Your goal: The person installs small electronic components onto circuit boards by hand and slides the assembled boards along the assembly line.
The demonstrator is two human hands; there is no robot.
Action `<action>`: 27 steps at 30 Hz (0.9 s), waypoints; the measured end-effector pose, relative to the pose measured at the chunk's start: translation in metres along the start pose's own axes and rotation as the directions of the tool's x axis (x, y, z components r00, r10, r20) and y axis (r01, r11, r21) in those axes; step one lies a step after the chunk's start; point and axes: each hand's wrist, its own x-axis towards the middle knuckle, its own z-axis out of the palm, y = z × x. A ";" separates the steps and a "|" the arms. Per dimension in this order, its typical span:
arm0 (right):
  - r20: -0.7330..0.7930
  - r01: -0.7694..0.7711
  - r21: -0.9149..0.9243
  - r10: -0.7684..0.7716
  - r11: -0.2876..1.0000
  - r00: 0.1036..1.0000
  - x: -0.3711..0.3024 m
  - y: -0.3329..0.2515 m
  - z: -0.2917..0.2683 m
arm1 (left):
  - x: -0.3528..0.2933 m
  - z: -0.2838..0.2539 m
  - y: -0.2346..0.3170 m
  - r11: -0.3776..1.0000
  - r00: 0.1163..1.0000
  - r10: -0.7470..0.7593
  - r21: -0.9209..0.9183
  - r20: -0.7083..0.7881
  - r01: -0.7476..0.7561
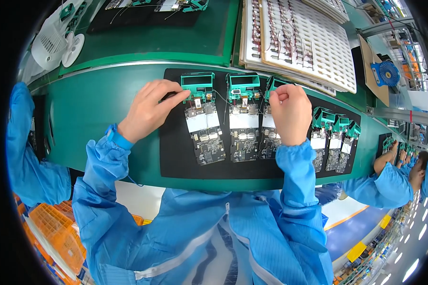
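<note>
Blue smock faces finely marked, seemingly unreadable circuit boards.

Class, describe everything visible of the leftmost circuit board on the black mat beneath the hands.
The circuit board lies slightly slanted on the black mat. It is dark grey, crowded with tiny parts, with a broad white band across it. A green, plastic-looking frame sits at its far end. The left hand's fingertips are at that frame; whether they touch is unclear.
</note>
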 end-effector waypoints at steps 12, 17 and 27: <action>0.176 -0.353 0.548 0.308 0.758 0.935 -0.006 0.033 0.011 | -0.002 -0.002 -0.010 0.999 0.999 0.037 -0.007 -0.001 -0.037; 0.032 -0.308 0.476 0.334 0.824 0.942 -0.009 0.034 0.009 | -0.012 -0.002 -0.011 0.998 0.998 0.057 0.009 -0.008 -0.057; -0.001 0.288 0.253 -0.297 0.924 0.955 -0.028 -0.046 0.014 | -0.009 -0.013 -0.025 0.966 0.968 0.252 0.060 0.013 -0.253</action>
